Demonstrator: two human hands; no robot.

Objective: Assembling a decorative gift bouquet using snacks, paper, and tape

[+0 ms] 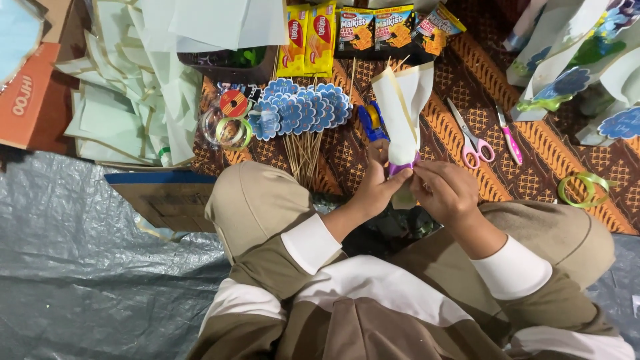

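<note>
Both hands, left hand [375, 187] and right hand [445, 190], closed on the paper cone [400, 107]; its purple ribbon [402, 165] could slip if they loosened.

Brown patterned cloth [460, 127] covers the floor across the upper middle and right of frame; grey tarp [73, 267] at lower left. On the cloth: pink scissors [471, 139] right of centre, pink cutter [509, 139] just beside them, green ribbon [583, 188] at right, blue tape dispenser [372, 122] at centre, blue tags on sticks [303, 110] left of it, tape rolls [227, 128] further left, snack packs [347, 33] along top. Pale paper sheets [127, 100] upper left, cardboard [163, 195] on the tarp's edge.
</note>
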